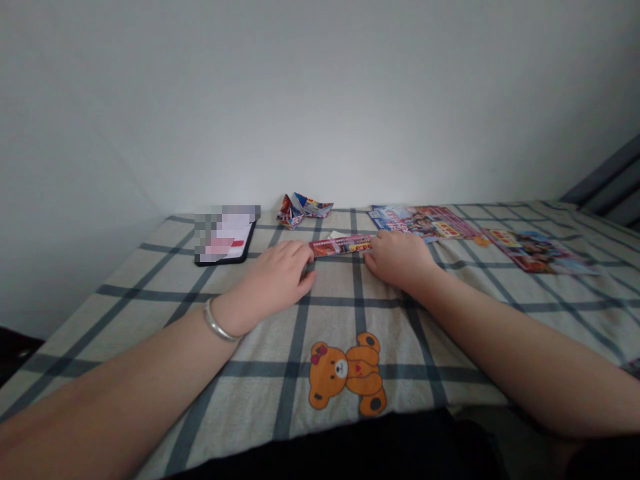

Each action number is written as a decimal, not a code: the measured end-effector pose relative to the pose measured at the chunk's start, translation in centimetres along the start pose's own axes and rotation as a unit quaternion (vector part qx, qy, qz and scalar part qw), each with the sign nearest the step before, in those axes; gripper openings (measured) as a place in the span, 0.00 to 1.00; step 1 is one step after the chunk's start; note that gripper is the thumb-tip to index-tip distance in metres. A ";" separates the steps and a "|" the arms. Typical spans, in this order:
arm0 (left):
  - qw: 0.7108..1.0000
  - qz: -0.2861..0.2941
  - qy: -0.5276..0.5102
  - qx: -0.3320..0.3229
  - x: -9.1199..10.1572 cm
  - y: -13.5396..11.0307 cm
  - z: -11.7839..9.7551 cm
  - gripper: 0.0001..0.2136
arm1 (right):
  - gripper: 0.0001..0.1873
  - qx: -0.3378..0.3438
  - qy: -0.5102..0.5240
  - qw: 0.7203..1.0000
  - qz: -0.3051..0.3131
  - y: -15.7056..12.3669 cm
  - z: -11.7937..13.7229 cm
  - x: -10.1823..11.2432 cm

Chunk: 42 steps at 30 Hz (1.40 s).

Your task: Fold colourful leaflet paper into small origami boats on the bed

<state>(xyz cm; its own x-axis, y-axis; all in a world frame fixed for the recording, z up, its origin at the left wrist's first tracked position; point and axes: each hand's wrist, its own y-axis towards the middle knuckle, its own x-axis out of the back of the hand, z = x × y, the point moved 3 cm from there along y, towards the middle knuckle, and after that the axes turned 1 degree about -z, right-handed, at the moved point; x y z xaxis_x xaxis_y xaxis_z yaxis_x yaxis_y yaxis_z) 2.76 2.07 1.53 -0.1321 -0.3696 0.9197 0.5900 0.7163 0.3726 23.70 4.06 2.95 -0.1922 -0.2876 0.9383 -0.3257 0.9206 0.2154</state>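
Note:
A narrow folded paper strip [341, 245], printed in red with yellow and white lettering, lies across the checked cloth. My left hand [285, 272], below a silver bangle, has its curled fingers at the strip's left end, with the thumb lower down. The right end is under my right hand [399, 257], whose fingers are bent over it and thumb tucked near the lower edge. Both hands rest low, and their fingertips are partly hidden. A small whitish paper corner [334, 235] sticks out behind the strip.
Behind the strip, folded paper shapes [303, 210] stand near the wall. A phone [227, 233] lies to the left, its screen partly blurred. Printed leaflets [425, 220] and another printed sheet [537, 252] lie to the right. The cloth [250, 387] bears a printed bear.

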 end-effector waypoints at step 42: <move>0.985 -0.058 -0.085 -0.140 0.1 -0.1 -0.1 0.13 | 0.21 0.055 0.228 0.965 -0.113 0.6 -0.6 -1.3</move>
<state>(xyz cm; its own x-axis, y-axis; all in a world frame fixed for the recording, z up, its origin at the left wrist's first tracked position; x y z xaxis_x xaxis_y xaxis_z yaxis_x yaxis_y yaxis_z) 2.80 1.89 1.55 -0.3299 -0.3181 0.8888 0.7560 0.4749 0.4505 24.32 5.19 2.02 0.3152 -0.3080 0.8977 -0.4132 0.8070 0.4219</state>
